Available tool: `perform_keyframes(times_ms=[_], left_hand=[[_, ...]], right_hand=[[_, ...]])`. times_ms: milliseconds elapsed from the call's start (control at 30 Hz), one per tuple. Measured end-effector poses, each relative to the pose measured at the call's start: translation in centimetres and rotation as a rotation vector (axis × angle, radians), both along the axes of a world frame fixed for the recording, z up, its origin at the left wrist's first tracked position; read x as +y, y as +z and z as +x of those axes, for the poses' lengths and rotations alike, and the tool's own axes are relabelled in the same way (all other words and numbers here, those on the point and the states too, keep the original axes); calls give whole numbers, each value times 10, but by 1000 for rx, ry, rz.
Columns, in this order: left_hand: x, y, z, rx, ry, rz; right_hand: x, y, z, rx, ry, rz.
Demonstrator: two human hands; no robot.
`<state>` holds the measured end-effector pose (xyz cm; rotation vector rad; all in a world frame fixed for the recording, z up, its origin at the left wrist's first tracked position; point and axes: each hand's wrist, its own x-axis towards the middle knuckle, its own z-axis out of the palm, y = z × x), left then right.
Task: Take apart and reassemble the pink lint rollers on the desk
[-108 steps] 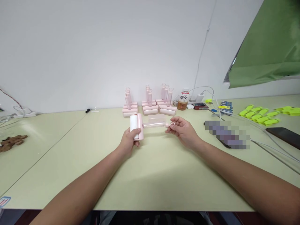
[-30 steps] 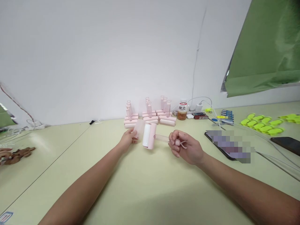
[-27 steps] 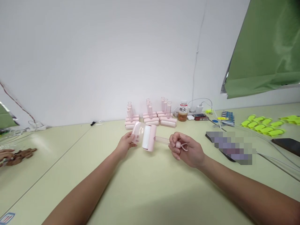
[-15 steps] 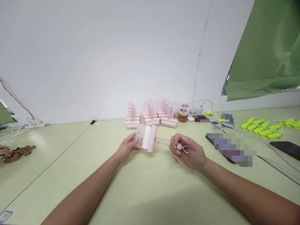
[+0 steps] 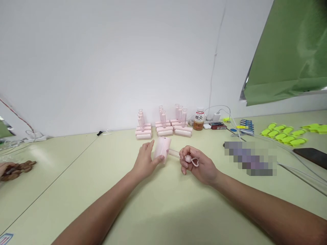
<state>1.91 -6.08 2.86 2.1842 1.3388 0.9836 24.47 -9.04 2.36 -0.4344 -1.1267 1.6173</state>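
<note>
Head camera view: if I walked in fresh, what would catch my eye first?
Probably the pink lint roller held mid-table: the left hand clasps its covered head, the right hand grips the clear handle near its heart-shaped loop. Behind it, against the white wall, stand rows of matching pink rollers beside a brown drink bottle. At far right, neon yellow pieces lie under a hanging green sheet.

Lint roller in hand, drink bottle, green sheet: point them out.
lint roller [image 5: 161, 150], head view, on its pink head cover.
drink bottle [image 5: 199, 119], head view, on its label.
green sheet [image 5: 288, 54], head view, on its middle.
</note>
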Motion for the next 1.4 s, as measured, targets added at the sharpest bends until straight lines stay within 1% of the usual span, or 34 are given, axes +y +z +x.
perform_keyframes(times_ms=[33, 67, 133, 200, 267, 300, 367, 400, 433, 467, 533, 600, 700, 800, 900, 1033, 1133, 1233, 1400], left_hand=[[-5, 1, 6, 122, 29, 131], [-10, 2, 13, 244, -1, 223], [-19, 2, 26, 414, -114, 302], [-25, 2, 34, 481, -140, 337], [-22, 6, 32, 471, -108, 338], [-18, 9, 28, 439, -76, 315], [-1, 19, 14, 349, 20, 204], [10, 24, 5, 303, 110, 128], [24, 29, -4, 296, 191, 34], [38, 33, -14, 298, 236, -6], [67, 38, -31, 289, 269, -49], [93, 39, -46, 273, 289, -89], [124, 35, -60, 240, 360, -105], [138, 28, -65, 202, 422, -106], [138, 19, -62, 180, 460, -111], [128, 5, -54, 174, 543, -98], [126, -3, -49, 184, 568, -114], [129, -8, -46, 192, 566, -119], [135, -11, -47, 195, 565, -96]], right_hand=[[-3, 0, -4, 20, 15, -11], [-8, 1, -7, 40, 40, -14], [-19, 4, -12, 74, 115, 9], [-30, 9, -15, 78, 193, 57], [-37, 14, -14, 37, 234, 108], [-39, 14, -14, 3, 237, 134], [-39, 12, -14, -68, 225, 187], [-37, 8, -14, -103, 222, 207], [-36, 4, -15, -135, 221, 219], [-34, -1, -17, -164, 225, 221], [-32, -11, -19, -217, 212, 210], [-30, -16, -21, -291, 174, 194], [-28, -18, -21, -417, 118, 177], [-22, -17, -17, -503, 69, 150], [-12, -20, -13, -583, 25, 137], [1, -27, -11, -701, -43, 169], [6, -29, -13, -730, -62, 87], [7, -29, -16, -734, -56, 45], [7, -31, -18, -742, -58, 69]])
